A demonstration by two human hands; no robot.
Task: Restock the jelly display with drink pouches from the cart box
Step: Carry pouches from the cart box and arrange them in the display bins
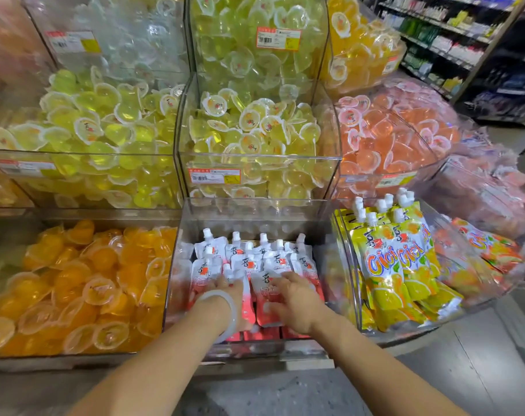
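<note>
Both hands, left hand and right hand, rest on red-and-white drink pouches inside a clear bin.

Clear glossy plastic bins; drink pouches are shiny smooth plastic film; paper price labels; floor matt, speckled.

You could read "Cici" in orange lettering on the yellow drink pouches in the right-hand bin. The price labels on the bin fronts carried barcodes, but their print was too small to make out.
</note>
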